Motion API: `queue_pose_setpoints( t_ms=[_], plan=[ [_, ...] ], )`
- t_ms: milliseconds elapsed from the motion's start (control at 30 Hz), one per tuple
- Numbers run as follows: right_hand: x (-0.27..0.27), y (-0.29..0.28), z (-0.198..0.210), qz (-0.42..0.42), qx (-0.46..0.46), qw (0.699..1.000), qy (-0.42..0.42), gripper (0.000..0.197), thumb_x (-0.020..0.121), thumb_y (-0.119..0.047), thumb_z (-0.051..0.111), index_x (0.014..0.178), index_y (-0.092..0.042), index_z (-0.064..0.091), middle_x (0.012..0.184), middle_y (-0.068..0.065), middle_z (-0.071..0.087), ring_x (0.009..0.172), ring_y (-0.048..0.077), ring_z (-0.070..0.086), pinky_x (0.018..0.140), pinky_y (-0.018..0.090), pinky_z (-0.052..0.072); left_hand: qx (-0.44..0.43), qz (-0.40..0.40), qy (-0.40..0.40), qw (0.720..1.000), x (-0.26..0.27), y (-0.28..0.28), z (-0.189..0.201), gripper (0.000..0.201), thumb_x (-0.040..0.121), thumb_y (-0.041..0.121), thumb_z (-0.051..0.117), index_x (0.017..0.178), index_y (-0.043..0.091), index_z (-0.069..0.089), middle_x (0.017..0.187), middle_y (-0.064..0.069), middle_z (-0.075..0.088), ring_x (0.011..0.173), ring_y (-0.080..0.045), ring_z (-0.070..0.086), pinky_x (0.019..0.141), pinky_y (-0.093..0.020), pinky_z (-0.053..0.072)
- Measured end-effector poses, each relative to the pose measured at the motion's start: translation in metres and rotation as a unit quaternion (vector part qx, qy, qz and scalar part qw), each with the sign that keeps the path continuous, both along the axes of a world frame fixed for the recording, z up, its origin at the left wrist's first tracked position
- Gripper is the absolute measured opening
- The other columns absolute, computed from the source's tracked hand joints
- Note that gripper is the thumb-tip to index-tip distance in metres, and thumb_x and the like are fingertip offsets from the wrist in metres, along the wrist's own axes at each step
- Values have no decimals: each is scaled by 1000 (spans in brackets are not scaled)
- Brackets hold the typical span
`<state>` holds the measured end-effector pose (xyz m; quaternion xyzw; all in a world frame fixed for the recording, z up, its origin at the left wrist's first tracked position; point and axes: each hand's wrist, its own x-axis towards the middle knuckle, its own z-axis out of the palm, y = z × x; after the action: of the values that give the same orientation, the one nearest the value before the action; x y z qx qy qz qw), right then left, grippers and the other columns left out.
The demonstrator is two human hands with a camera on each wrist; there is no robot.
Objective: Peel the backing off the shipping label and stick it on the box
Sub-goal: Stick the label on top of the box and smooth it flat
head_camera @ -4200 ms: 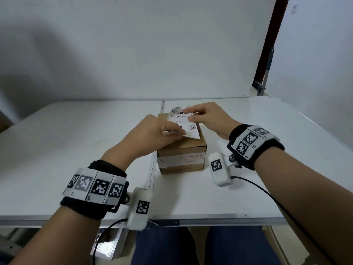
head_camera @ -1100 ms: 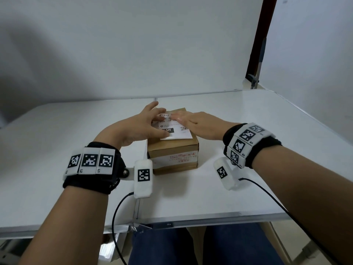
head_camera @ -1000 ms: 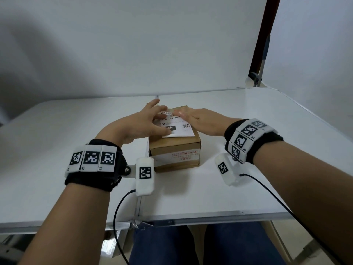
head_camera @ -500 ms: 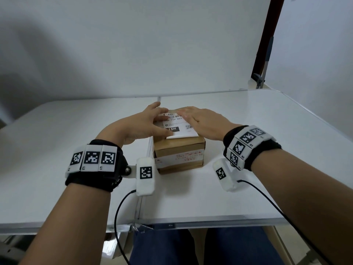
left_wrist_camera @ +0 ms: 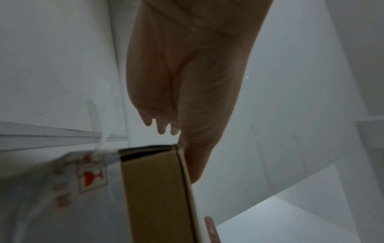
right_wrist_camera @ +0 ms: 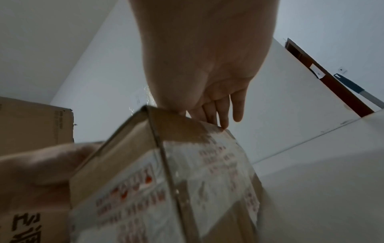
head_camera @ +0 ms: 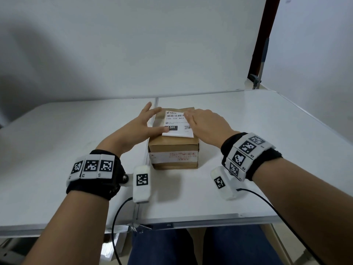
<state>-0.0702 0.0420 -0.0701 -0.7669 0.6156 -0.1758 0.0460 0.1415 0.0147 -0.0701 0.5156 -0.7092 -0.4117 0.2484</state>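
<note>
A small brown cardboard box with a white fragile tape band stands on the white table. The white shipping label lies flat on the box's top. My left hand lies with straight fingers along the box's left top edge, thumb on the label's near left corner. Flat on the label's right side presses my right hand, covering that edge. The box shows from below in the left wrist view under my left hand. My right hand rests its fingers on the box top.
The table has a seam running front to back just left of the box. A white wall stands behind it, and a dark red door frame is at the back right. Another cardboard carton appears in the right wrist view.
Earlier both hands held the label above the box; it lies on the top now. Over the last second the right hand slid toward the label's right side, uncovering more print.
</note>
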Motion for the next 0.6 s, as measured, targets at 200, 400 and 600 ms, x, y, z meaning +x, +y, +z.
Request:
queue_pose_setpoints(
  t_ms=[200, 400, 600],
  plan=[
    [-16, 13, 19, -1, 4, 995, 103, 40, 104, -28, 20, 112, -20, 58, 85, 7, 60, 88, 31, 62, 78, 43, 54, 103, -56, 61, 991, 7, -3, -6, 81, 87, 33, 67, 154, 29, 22, 137, 24, 48, 120, 8, 51, 96, -16, 45],
    [-8, 18, 13, 113, 30, 993, 23, 48, 104, -40, 20, 126, -21, 59, 128, 0, 63, 114, 21, 58, 92, 34, 46, 149, -51, 106, 982, 8, -7, -8, 77, 90, 24, 65, 153, 34, 23, 136, 15, 60, 118, -11, 63, 92, -30, 51],
    [5, 9, 8, 153, 105, 983, 13, 52, 104, -42, 17, 148, -26, 38, 158, -10, 30, 147, 9, 23, 118, 28, 16, 143, -50, 102, 983, 8, -6, -8, 75, 90, 23, 66, 151, 36, 26, 130, 13, 65, 113, -13, 65, 88, -30, 51]
  ],
)
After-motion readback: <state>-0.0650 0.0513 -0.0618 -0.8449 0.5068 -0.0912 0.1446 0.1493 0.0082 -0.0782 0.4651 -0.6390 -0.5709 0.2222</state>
